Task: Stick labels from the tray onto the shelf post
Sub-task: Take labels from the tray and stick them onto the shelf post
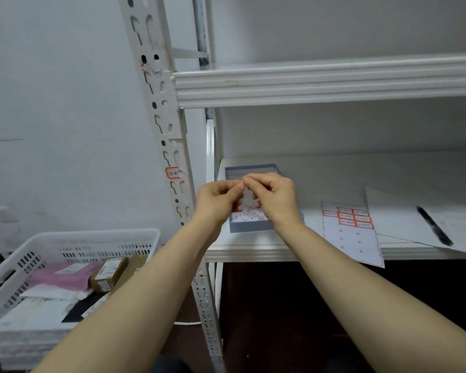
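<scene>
A white slotted shelf post (162, 114) runs up the middle left. A red-edged label (175, 173) is stuck on it at hand height, and a scrap of another label (156, 72) sits higher up. A grey-blue tray (250, 226) holding small labels rests on the lower shelf, right behind my hands. My left hand (219, 197) and my right hand (273, 195) meet above the tray, fingertips pinched together on something small that I cannot make out.
A label sheet (353, 232) with several red-edged labels lies right of the tray, overhanging the shelf edge. A black pen (435, 228) lies on white paper further right. A white plastic basket (65, 273) with parcels stands at the lower left. An upper shelf beam (320, 82) crosses above.
</scene>
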### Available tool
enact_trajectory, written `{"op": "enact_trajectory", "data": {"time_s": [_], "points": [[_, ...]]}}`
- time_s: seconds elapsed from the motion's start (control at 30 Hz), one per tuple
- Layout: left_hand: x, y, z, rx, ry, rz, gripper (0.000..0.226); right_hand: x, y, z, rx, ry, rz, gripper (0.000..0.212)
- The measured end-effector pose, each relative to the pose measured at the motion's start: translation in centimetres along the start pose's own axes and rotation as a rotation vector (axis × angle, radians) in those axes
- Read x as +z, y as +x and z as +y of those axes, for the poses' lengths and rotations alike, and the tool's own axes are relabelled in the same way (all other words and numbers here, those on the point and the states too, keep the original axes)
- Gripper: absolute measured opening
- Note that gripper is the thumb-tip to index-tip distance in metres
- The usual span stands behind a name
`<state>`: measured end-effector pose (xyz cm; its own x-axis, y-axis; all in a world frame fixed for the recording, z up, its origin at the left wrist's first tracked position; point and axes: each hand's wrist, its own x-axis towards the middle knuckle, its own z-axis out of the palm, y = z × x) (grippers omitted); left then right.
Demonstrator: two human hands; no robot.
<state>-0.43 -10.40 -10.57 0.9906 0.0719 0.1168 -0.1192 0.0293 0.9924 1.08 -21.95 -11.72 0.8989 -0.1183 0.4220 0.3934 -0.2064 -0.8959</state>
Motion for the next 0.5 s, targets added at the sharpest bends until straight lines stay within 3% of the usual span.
{"op": "enact_trajectory", "data": {"time_s": [0.13,0.2,0.3,0.5], "points": [[2.0,0.7,0.1,-0.002,0.034,-0.006,0.013,-1.6,0.9,0.3,0.165,0.149,0.034,0.010],[2.8,1.0,0.1,0.061,0.099,-0.012,0.015,-2.4,1.1,0.2,0.275,0.275,0.045,0.001],[3.8,1.5,-0.2,0.169,0.222,-0.004,0.013,-3.3,1.7,0.2,0.424,0.380,0.065,0.008],[4.9,3.2,-0.8,0.282,0.368,-0.012,0.018,-4.3,2.9,1.0,0.886,0.731,-0.053,0.015]]}}
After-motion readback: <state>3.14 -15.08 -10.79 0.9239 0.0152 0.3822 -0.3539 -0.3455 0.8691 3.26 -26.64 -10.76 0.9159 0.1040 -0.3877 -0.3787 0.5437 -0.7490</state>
